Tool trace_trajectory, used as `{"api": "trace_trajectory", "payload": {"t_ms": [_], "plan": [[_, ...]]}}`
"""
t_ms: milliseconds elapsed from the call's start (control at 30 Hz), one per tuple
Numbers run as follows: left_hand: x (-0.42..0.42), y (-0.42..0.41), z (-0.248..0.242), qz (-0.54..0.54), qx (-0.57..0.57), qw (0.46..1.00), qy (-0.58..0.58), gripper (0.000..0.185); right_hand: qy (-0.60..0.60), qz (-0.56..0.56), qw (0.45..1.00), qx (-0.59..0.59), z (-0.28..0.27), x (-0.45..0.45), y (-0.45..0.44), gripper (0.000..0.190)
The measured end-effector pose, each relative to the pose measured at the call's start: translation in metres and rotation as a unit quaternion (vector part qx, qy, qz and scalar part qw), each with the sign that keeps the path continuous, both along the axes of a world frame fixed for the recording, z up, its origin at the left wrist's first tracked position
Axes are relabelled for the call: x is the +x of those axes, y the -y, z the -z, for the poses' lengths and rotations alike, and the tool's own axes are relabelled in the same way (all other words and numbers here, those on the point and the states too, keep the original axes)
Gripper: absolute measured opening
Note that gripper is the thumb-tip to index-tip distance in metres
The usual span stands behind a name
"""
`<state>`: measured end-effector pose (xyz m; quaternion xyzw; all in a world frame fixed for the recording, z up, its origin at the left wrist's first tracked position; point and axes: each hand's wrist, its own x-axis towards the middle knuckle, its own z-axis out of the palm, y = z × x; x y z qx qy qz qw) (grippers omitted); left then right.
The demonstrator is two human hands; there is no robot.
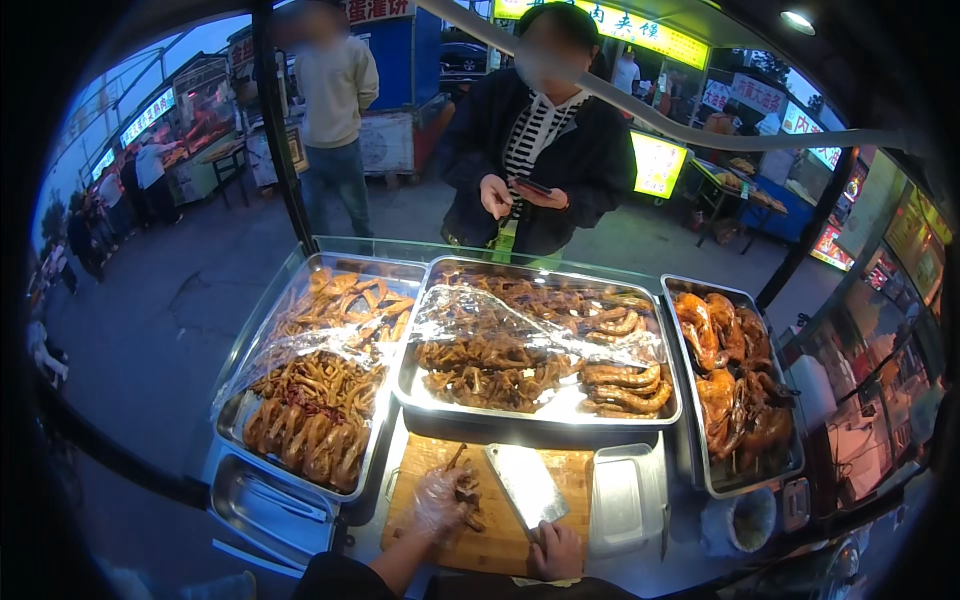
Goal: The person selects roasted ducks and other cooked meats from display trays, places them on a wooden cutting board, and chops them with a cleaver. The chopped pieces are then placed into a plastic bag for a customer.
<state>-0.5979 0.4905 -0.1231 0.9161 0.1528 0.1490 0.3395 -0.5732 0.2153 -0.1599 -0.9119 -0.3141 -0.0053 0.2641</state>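
Note:
My left hand (439,504), in a clear plastic glove, has its fingers on a piece of dark braised poultry (469,495) over the wooden cutting board (495,551). A thin end of the piece sticks up beyond the fingers. My right hand (559,551), which looks bare, grips the handle of a cleaver (526,484). The broad, shiny blade slants up and left across the board, to the right of the meat and apart from it. Close to the board's right edge sits a clear plastic container (628,491).
Beyond the board stand metal trays of poultry pieces (307,442), meat and sausages under plastic film (540,416), and whole roasted birds (709,487). A small tray (270,510) holds tongs. A lined bin (752,521) is at right. Past the glass guard (450,247), a person (540,150) holds a phone.

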Motion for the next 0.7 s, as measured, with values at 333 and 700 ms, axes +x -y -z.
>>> {"api": "trace_trajectory", "payload": {"t_ms": [333,700], "plan": [[0.001,-0.002,0.008,0.007,0.007,0.999,0.034,0.045,0.005,-0.003,1.000,0.006,0.007,0.002,0.001,0.052],[0.001,-0.001,0.006,0.003,-0.022,1.000,0.014,0.044,0.005,-0.010,1.000,0.014,0.006,0.002,0.002,0.052]]}}
